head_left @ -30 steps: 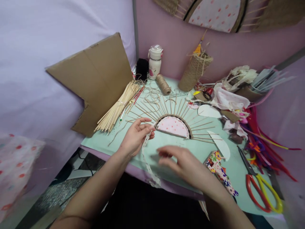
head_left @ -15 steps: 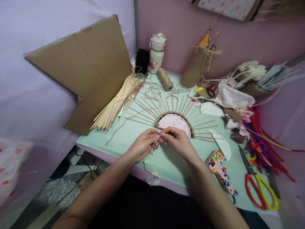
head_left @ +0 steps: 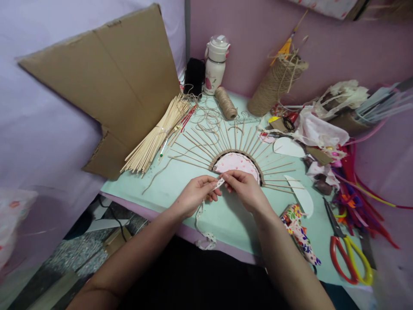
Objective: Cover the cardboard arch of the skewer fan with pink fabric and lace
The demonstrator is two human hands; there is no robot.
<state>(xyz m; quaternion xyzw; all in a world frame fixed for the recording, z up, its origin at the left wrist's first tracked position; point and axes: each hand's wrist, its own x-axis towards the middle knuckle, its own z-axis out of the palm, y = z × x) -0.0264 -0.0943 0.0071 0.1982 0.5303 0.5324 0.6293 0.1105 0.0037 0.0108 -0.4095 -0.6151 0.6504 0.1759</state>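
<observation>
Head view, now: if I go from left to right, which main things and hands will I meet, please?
Stick bundle, left hand holding lace trim, right hand, flower-patterned gun-shaped tool, scissors.

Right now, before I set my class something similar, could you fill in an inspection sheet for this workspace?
Surface: pale green table, crowded along the back and right.
Job's things: lace strip, its tail lying loose at the near edge; half-round panel with fanned sticks around its curve.
Clutter: stick bundle, twine cone, scissors, flower-patterned tool.
Hands: left hand and right hand both pinch the lace strip.
Cables: dark cord beyond the table's left edge; its ends cannot be traced.
Surroundings: pink wall behind, cardboard sheet standing at left.
</observation>
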